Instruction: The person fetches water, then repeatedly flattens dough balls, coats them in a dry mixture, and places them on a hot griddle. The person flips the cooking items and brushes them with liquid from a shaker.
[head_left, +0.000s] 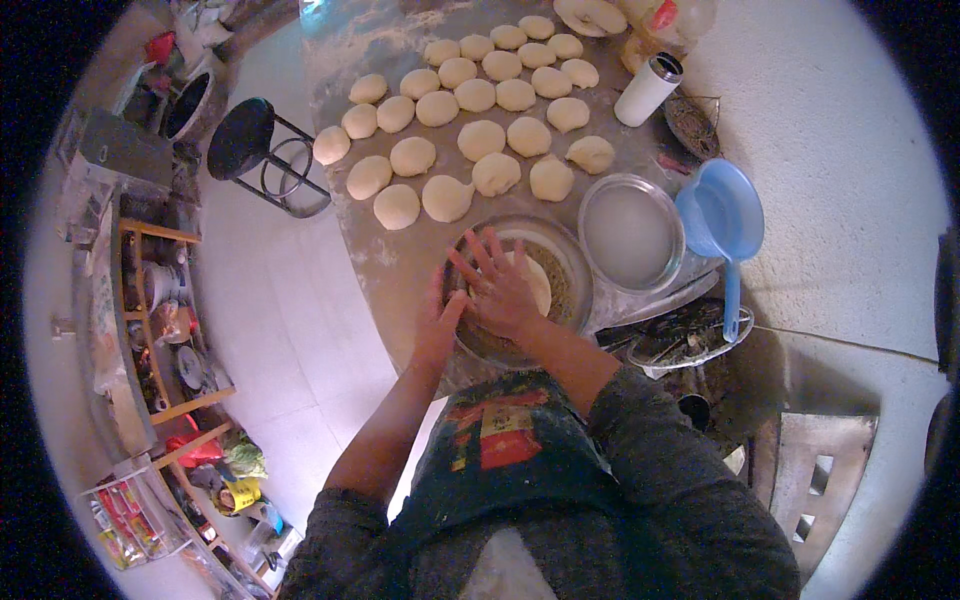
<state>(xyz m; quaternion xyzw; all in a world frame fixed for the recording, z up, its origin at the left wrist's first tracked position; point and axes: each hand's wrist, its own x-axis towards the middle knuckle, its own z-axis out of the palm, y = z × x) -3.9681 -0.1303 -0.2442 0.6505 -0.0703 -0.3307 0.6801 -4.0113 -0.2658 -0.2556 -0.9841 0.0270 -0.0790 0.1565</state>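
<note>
My right hand rests with spread fingers on a pale dough round inside a round metal pan. Brown grains or seeds cover part of the pan's floor around the dough. My left hand is at the pan's left rim, its thumb apart from its fingers; whether it grips the rim cannot be told. Beyond the pan, several dough rounds lie in rough rows on a floury table. One nearby dough round has a pointed end.
Right of the pan stand a metal bowl of cloudy liquid and a blue plastic dipper. A white flask without a lid stands farther back by the wall. Left are a black stool and wooden shelves.
</note>
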